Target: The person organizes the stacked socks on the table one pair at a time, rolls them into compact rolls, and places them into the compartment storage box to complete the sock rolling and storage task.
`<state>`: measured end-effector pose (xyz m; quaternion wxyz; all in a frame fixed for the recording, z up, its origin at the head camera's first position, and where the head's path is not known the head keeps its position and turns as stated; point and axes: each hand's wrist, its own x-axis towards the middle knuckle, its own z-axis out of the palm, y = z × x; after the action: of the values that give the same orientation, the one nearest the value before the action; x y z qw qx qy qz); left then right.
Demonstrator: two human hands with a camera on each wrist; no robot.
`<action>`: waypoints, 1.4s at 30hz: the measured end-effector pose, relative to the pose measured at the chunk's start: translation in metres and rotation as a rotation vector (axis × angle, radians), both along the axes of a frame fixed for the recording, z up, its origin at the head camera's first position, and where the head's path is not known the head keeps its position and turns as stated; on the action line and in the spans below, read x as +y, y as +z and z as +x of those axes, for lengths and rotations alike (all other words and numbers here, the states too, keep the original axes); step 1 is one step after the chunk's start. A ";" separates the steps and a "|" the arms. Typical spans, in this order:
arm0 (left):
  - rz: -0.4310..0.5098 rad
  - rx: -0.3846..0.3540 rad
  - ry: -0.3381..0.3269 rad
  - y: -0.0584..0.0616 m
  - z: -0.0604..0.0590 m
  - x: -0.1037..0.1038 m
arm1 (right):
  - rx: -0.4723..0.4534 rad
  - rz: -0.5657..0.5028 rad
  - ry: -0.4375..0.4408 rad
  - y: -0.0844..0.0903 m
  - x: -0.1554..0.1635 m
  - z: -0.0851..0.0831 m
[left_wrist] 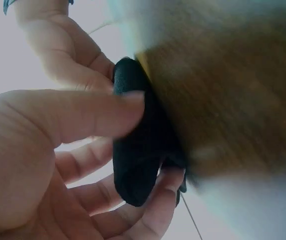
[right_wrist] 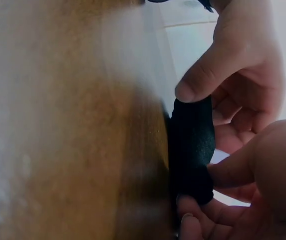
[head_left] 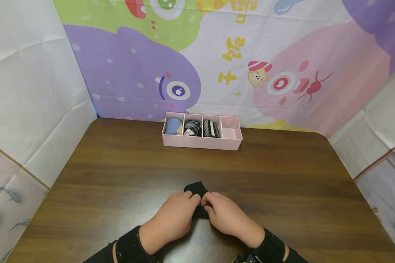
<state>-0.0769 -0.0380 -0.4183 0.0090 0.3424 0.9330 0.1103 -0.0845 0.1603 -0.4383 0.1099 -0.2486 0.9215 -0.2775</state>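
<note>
Both hands' fingers (head_left: 195,199) pinch the black sock (head_left: 197,190).

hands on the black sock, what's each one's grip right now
Left hand: fingers and thumb pinch the small black fabric sock.
Right hand: also pinches the same sock.

You've got a dark wood-grain table (head_left: 283,190) filling the lower two thirds of the frame, rounded corners at the back. Lying on it: a pink divided organizer tray (head_left: 202,142) at upper centre near the back edge, and a black sock (head_left: 196,189) at lower centre near your edge. Tray and sock sit well apart, bare tabletop between them.
</note>
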 end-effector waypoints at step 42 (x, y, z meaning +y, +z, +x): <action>0.020 -0.023 0.087 0.000 0.010 0.005 | 0.088 0.050 0.023 0.006 -0.002 0.007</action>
<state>-0.0673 -0.0327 -0.4187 0.0115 0.3004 0.9457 0.1239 -0.0773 0.1584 -0.4319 0.0784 -0.2683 0.9291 -0.2420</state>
